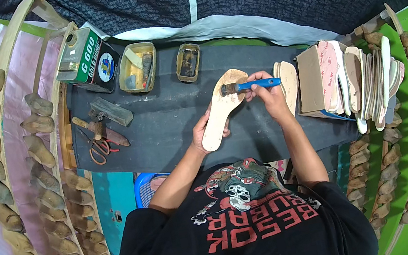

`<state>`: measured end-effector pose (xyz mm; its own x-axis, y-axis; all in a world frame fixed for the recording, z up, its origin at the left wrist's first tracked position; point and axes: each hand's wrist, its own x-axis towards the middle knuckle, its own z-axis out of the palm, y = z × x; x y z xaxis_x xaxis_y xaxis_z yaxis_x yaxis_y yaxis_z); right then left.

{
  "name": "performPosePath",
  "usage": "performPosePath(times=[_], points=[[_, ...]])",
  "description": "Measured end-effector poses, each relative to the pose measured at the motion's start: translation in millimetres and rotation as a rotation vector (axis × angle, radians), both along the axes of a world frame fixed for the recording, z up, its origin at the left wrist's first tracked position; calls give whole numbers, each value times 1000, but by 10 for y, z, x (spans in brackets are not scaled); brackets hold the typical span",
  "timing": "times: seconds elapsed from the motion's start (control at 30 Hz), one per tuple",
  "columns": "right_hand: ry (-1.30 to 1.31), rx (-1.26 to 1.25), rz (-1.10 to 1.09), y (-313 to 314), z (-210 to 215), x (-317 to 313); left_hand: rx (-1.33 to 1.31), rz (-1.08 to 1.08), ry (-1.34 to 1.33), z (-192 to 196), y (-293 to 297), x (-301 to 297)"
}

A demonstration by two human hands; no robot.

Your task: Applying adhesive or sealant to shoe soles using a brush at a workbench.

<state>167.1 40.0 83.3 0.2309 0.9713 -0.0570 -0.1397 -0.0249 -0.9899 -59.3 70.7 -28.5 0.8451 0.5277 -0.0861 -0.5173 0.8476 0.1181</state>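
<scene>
A pale, sole-shaped insole (217, 117) is held over the table by my left hand (204, 130), its fingers closed around the heel end. My right hand (266, 92) grips the blue handle of a paintbrush (259, 84). The dark bristles rest on the wide front part of the insole, which looks brownish and stained there. Just beyond the insole stands a small yellowish tub (199, 65) with dark residue inside. Close to the right of my right hand lie a few more pale insoles (289, 79).
At the back left stand a green and black metal can (76, 57) and a larger yellowish tub (154, 83). Scissors (97, 146), a hammer (99, 129) and a grey block (113, 112) lie at left. A cardboard box (310, 78) and stacked insoles (370, 81) stand right. Racks of wooden shoe lasts (40, 151) flank both sides.
</scene>
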Motion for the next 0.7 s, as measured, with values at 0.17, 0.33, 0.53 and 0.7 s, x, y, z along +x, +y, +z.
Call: performPosePath(times=[0.17,0.33,0.53,0.7], points=[[-11,-40,155,-15,16,-55,-3,1,32,34,-27,10],[23,-30,43,42,7,-28,5,-29,-2,20,-23,15],[-71,-54,129,0,117,-112,3,-8,-11,-55,-17,-19],[3,-73,191,-36,87,-167,-2,-42,3,-59,-7,-9]])
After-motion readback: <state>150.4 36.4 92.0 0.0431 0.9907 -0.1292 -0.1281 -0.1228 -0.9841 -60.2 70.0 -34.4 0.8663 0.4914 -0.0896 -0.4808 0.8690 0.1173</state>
